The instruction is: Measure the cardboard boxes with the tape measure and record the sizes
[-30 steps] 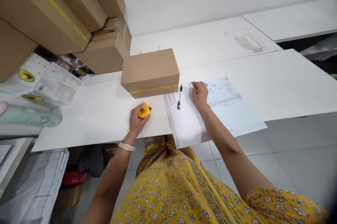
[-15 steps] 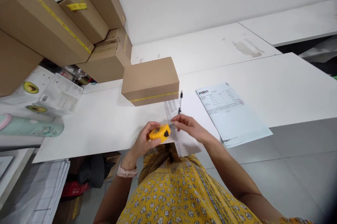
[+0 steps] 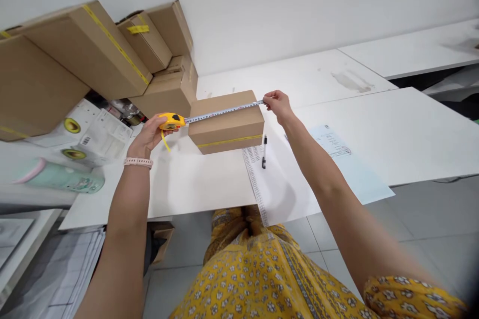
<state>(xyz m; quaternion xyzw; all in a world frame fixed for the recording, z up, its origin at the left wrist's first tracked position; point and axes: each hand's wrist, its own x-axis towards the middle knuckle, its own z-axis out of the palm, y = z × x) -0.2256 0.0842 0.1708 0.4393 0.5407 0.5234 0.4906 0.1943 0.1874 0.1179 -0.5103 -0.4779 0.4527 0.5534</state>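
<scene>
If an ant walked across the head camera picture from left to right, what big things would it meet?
Green bottle → left hand → yellow tape measure case → cardboard box under the pulled-out tape → right hand → pale blue paper.

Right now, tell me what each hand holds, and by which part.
Left hand: the tape measure, by its case. Right hand: the tape's blade, by its free end.
</scene>
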